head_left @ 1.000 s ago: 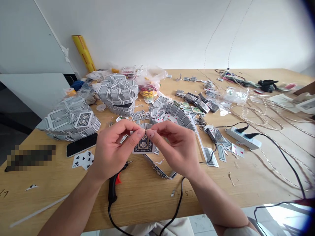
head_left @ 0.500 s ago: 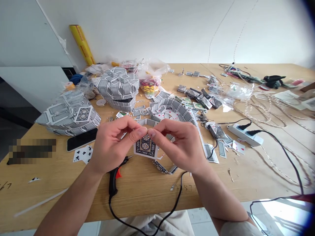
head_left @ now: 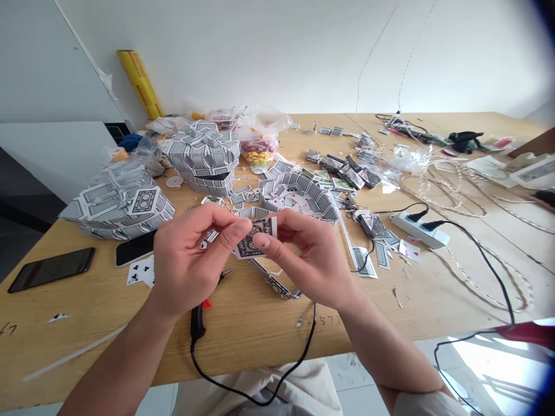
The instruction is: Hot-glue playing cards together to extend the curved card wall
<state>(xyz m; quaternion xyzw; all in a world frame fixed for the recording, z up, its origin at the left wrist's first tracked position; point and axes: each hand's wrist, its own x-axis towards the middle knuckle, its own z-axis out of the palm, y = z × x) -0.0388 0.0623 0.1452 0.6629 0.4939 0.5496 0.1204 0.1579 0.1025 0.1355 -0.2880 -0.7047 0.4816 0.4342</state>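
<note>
Between my two hands is a playing card (head_left: 249,245), its dark patterned back toward me. My left hand (head_left: 195,254) pinches the card's upper left part with thumb and forefinger. My right hand (head_left: 306,254) grips its right side, the thumb lying across the card's face. Beneath them on the table, a strip of joined folded cards (head_left: 277,283) forms a loop, partly hidden by my right hand. Below my left hand lies a black glue gun (head_left: 198,323) with a red trigger. Behind the hands stands an open heart-shaped wall of folded cards (head_left: 318,199).
Lidded boxes made of cards (head_left: 203,153) stand at the back left. Two phones, one black phone (head_left: 52,270) at the edge, lie at left. A white power strip (head_left: 420,230) with cords and coiled rope (head_left: 451,190) occupies the right. Black cable (head_left: 312,329) loops over the front edge.
The card has turned from hanging upright to lying more sideways and sits higher. My right hand has shifted from its top edge to its right side. The view has shifted slightly.
</note>
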